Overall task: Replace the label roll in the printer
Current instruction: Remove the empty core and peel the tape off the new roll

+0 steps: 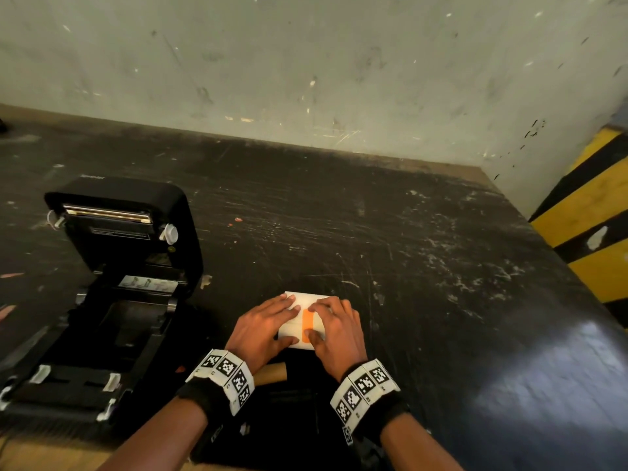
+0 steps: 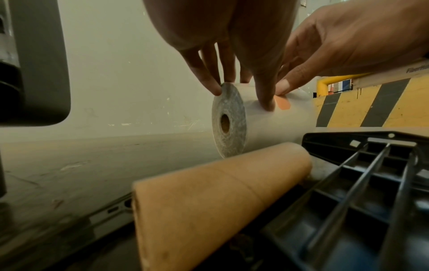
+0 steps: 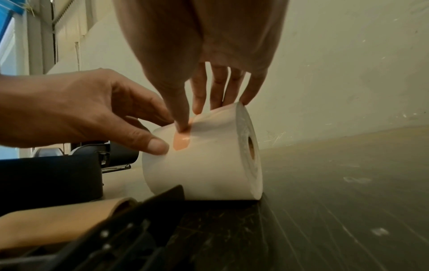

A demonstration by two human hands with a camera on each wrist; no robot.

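- Scuffed black worktop point(image 1: 390, 239) runs up to a dirty off-white wall point(image 1: 306, 62); yellow-and-black striped barrier point(image 1: 588, 212) at the far right edge.
- Black plastic label printer point(image 1: 102, 300) sits on the worktop to my left, lid swung up and back, roll bay open toward me. Nothing in the bay as far as the head view shows.
- White label roll with a small cardboard-lined centre hole point(image 1: 297, 302) lies on its side on the worktop, right of the printer and well apart from it, flat ends facing left and right.
- Empty brown cardboard tube point(image 2: 220, 201) lies on the worktop just on my side of the white roll, between my wrists; beside it a black ribbed plastic part point(image 2: 359, 192), can't tell what it belongs to.
- My left hand point(image 1: 263, 326) is on top of the roll's left half, fingers slightly spread and bent down over it, tips at the left rim, thumb pressing the near face next to the tape.
- My right hand point(image 1: 334, 329) is on the roll's right half, fingers spread, tips touching along the top edge by the right rim.
- Orange strip of tape point(image 1: 307, 326) runs across the roll's outer wrap, in the gap between my two hands.
- My right thumb point(image 3: 180, 117) is pushed down onto the tape's upper end, nail at it. Can't tell if the tape edge has lifted.
- Markered white bands over black straps point(image 1: 226, 377) on both wrists.
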